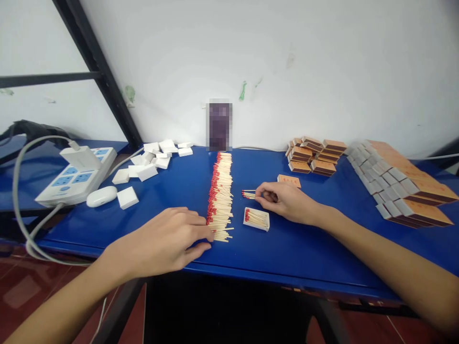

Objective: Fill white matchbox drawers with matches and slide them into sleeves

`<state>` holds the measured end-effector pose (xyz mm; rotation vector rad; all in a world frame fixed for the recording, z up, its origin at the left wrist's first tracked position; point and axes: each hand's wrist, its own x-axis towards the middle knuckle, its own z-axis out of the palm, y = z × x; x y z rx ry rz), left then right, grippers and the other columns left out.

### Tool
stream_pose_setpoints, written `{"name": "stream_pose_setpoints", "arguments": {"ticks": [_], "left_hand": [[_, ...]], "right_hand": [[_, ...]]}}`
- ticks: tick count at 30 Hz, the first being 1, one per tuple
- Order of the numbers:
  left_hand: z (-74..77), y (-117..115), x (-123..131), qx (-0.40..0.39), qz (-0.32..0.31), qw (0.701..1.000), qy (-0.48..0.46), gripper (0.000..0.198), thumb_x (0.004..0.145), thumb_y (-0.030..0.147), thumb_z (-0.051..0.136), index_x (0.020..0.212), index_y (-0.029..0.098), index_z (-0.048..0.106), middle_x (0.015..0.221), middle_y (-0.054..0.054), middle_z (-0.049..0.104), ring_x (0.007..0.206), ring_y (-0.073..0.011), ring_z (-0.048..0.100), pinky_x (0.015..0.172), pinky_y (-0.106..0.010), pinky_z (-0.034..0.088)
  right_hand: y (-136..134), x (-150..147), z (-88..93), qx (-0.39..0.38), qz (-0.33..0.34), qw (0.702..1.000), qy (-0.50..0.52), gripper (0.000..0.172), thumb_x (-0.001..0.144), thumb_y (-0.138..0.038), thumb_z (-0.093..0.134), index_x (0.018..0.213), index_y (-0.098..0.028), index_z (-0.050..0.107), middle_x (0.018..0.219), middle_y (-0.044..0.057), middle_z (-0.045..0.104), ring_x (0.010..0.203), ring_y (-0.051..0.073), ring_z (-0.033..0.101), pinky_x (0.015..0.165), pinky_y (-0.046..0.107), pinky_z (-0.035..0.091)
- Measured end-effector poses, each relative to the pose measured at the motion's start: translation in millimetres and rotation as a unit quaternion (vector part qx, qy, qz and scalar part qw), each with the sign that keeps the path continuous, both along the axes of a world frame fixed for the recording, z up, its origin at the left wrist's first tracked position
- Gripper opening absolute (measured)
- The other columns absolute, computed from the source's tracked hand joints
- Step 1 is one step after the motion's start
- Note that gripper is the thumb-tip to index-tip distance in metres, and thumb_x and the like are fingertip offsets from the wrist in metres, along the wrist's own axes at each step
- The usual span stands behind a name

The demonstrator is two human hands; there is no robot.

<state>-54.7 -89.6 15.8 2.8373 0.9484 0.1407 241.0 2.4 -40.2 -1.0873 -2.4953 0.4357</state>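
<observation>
A long row of red-tipped matches (220,193) lies down the middle of the blue table (297,248). My left hand (168,241) rests flat at the row's near end, fingers stretched and touching the nearest sticks. My right hand (287,203) pinches a small bundle of matches (248,194) just right of the row. Below that bundle sits an open white matchbox tray (256,219) with some matches in it. A single matchbox sleeve (289,180) lies flat behind my right hand.
Empty white trays (154,160) are scattered at the back left, beside a power strip (77,174) with a charger and a white earbud case (102,196). Filled matchboxes (313,155) are piled at the back right, with a long stacked row (398,184) at far right.
</observation>
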Motion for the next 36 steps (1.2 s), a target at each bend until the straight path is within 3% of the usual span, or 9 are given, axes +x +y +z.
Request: {"name": "stream_pose_setpoints", "arguments": {"ticks": [6, 22, 30, 36], "left_hand": [[-15.4, 2.8, -5.9, 0.057, 0.042, 0.997, 0.008, 0.019, 0.096, 0.030, 0.049, 0.096, 0.024, 0.067, 0.076, 0.001, 0.064, 0.071, -0.0152, 0.058, 0.076, -0.031, 0.040], [-16.8, 6.3, 0.6, 0.026, 0.028, 0.999, -0.005, 0.015, 0.093, 0.027, 0.054, 0.092, 0.023, 0.068, 0.072, 0.003, 0.060, 0.066, -0.0127, 0.054, 0.071, -0.028, 0.037], [-20.0, 6.4, 1.5, 0.049, 0.028, 0.998, -0.003, 0.022, 0.096, 0.029, 0.048, 0.094, 0.022, 0.069, 0.072, 0.001, 0.061, 0.066, -0.0135, 0.055, 0.071, -0.029, 0.038], [-20.2, 1.1, 6.3, 0.003, 0.038, 0.999, -0.013, 0.020, 0.096, 0.028, 0.048, 0.091, 0.024, 0.067, 0.080, 0.002, 0.066, 0.072, -0.0138, 0.059, 0.074, -0.030, 0.038]], "right_hand": [[-1.3, -2.2, 0.6, 0.001, 0.001, 1.000, 0.002, 0.019, 0.091, -0.034, 0.049, 0.086, -0.019, 0.059, 0.060, -0.004, 0.051, 0.051, 0.010, 0.042, 0.052, 0.023, 0.033], [-5.5, -6.3, 7.1, -0.012, 0.012, 1.000, -0.002, 0.018, 0.090, -0.032, 0.049, 0.082, -0.019, 0.059, 0.059, -0.004, 0.048, 0.051, 0.010, 0.041, 0.055, 0.024, 0.034], [-4.9, -6.2, 5.9, -0.009, 0.011, 1.000, -0.004, 0.019, 0.090, -0.032, 0.049, 0.082, -0.019, 0.059, 0.059, -0.004, 0.049, 0.051, 0.010, 0.041, 0.054, 0.024, 0.033], [-3.3, -5.3, 4.2, -0.010, 0.004, 1.000, -0.016, 0.016, 0.089, -0.029, 0.050, 0.082, -0.018, 0.059, 0.060, -0.004, 0.051, 0.051, 0.009, 0.042, 0.054, 0.024, 0.032]]}}
